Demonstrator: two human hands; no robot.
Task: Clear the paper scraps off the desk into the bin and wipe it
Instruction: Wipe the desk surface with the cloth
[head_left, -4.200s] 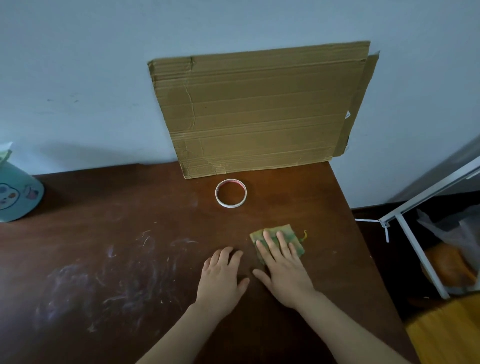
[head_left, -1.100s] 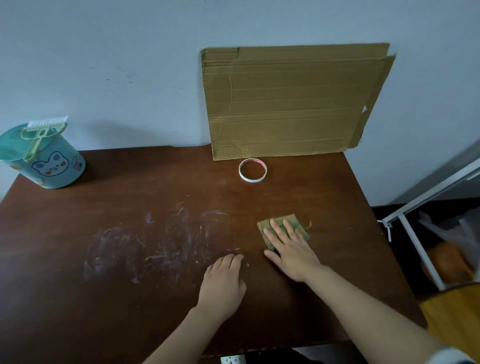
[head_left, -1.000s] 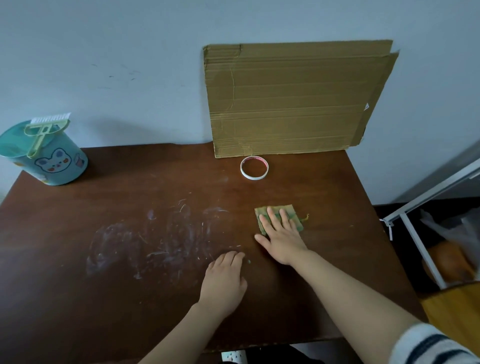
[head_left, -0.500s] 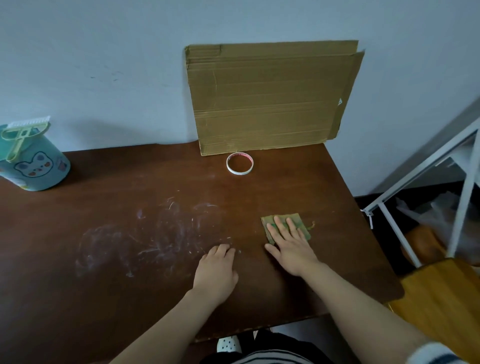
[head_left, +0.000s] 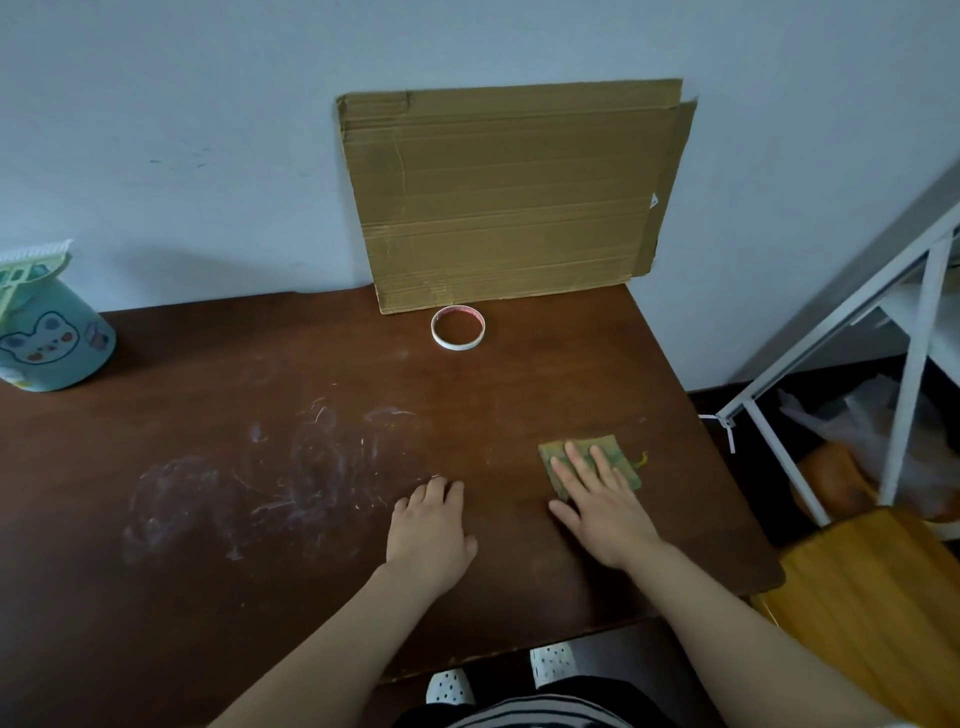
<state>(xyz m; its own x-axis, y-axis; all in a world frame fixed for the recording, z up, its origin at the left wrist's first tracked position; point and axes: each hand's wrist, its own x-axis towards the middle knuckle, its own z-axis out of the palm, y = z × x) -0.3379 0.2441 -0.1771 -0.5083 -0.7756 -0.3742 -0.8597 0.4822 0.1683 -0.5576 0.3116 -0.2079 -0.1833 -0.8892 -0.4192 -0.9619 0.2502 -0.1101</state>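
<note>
Under right hand (fingers flat): cloth

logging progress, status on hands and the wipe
Status: right hand flat on green cloth, left hand rests on desk. Unwiped white smears left of hands. Ahead, tape ring by cardboard.

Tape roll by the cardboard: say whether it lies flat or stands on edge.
Lying flat. The tape roll shows its whole ring from above, with brown desk visible through its hole.
</note>
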